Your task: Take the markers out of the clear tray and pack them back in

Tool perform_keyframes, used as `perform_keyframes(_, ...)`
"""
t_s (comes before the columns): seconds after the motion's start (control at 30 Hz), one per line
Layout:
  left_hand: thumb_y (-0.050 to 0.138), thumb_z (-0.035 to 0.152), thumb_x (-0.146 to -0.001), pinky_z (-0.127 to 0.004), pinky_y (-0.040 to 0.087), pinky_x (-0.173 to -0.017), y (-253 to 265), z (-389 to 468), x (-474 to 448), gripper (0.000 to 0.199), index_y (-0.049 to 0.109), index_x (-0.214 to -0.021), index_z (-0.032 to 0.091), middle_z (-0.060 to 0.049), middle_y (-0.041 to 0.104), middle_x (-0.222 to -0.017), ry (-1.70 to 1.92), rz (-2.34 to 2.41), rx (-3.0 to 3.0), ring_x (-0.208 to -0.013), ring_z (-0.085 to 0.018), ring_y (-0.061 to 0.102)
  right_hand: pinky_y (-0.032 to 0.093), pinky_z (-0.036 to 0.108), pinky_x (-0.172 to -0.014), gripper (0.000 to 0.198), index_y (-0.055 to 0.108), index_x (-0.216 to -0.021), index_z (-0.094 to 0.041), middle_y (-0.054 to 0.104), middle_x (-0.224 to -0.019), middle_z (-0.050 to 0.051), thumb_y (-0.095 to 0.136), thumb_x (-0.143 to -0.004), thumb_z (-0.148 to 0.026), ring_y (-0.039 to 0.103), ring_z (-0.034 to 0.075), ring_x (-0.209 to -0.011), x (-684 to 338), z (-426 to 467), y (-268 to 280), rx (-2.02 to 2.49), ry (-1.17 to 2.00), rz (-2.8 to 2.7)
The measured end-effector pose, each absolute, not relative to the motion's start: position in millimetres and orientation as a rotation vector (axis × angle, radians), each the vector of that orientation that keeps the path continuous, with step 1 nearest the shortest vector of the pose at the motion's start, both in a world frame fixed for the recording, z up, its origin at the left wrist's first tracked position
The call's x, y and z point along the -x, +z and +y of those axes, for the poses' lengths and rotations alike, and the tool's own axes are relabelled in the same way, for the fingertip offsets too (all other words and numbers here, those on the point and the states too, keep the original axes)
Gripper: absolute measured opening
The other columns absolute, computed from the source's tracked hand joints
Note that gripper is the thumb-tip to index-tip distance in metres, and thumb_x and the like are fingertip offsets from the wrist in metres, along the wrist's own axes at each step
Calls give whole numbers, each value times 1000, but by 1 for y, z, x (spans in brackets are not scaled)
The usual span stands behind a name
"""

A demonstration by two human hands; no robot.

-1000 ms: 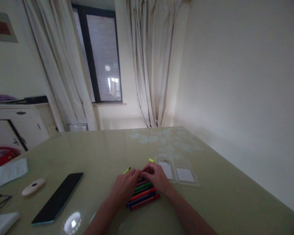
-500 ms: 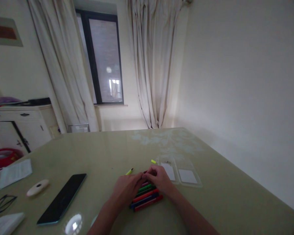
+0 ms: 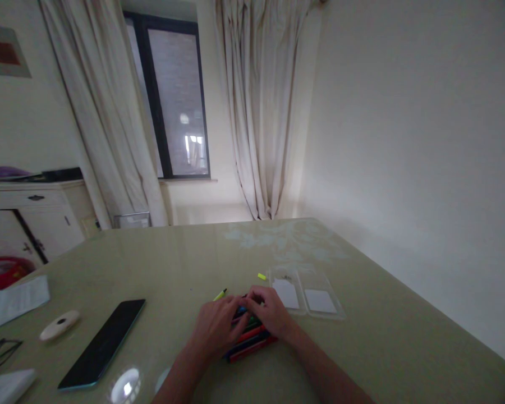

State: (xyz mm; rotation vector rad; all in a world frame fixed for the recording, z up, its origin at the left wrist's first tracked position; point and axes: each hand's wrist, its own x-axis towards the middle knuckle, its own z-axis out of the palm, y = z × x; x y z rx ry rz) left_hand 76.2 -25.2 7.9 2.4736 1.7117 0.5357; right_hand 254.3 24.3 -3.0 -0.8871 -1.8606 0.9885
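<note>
My left hand (image 3: 221, 322) and my right hand (image 3: 269, 310) meet over a row of felt-tip pens on the table. The fingers of both are bent in around a blue felt-tip pen (image 3: 242, 308), mostly hidden by them. Beneath lie several more pens side by side, among them a red one (image 3: 252, 349) nearest me, with dark blue, orange-red and green ones beyond it. An uncapped yellow pen (image 3: 220, 294) sticks out behind my left hand, its dark tip pointing away. Its likely cap, a small yellow piece (image 3: 261, 276), lies past my right hand.
An open clear plastic case (image 3: 340, 315) with white cards (image 3: 320, 301) lies right of my hands. To the left are a phone (image 3: 105, 342), a pale oval object (image 3: 60, 325), glasses (image 3: 2, 354) and a paper sheet (image 3: 19, 300). A wall borders the table's right side.
My left hand has spread further over the pens, covering more of the row. Blue now shows between my fingertips. The whole view has shifted slightly.
</note>
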Motion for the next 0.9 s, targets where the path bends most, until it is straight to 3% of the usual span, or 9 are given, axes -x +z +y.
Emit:
perform_keyframes(0.27,56,44,-93,-33,47,-80,1,-23,-77,26,68,-108,26,-7,75,-104,493,1777,-2443,-96,-26,70,43,25,-60,37,70,-76,-19,67,-68,0,76,-81,-55,59,16,-66,-250,19,-1,899,1063,-1841)
perform_keyframes(0.37,52,43,-95,-32,47,-79,2,-23,-78,27,68,-111,28,-6,76,-105,502,1791,-2445,-96,-26,71,44,26,-61,39,68,-81,-19,69,-72,1,65,-91,-56,62,16,-67,-251,22,1,936,1019,-1837)
perform_keyframes(0.47,47,47,-97,-31,45,-71,9,-25,-81,28,67,-101,27,-6,77,-92,476,1866,-2421,-86,-26,72,45,29,-72,39,68,-84,-19,71,-79,4,47,-103,-46,64,18,-76,-254,32,1,1165,630,-1933)
perform_keyframes(0.57,46,46,-95,-30,41,-63,16,-28,-85,26,64,-95,27,-5,75,-80,460,1923,-2391,-75,-25,71,40,37,-96,26,71,-105,-20,74,-108,10,48,-103,-32,63,24,-105,-258,42,-6,1399,167,-2091)
perform_keyframes(0.63,48,45,-94,-30,38,-62,18,-28,-87,23,63,-95,27,-5,73,-77,471,1934,-2382,-72,-25,70,33,43,-106,28,68,-122,-22,69,-128,12,50,-102,-29,56,27,-122,-258,46,-13,1485,11,-2175)
perform_keyframes(0.7,50,44,-92,-30,37,-62,18,-29,-88,22,62,-95,26,-4,72,-75,481,1935,-2373,-71,-24,69,29,47,-109,31,65,-128,-23,65,-137,12,50,-101,-28,52,28,-129,-258,47,-19,1522,-48,-2222)
perform_keyframes(0.9,49,45,-96,-29,41,-67,4,-24,-85,21,57,-98,25,-2,70,-81,571,1849,-2350,-76,-23,68,30,46,-105,26,70,-107,-23,71,-118,10,44,-102,-22,57,26,-117,-255,47,-20,1530,-58,-2240)
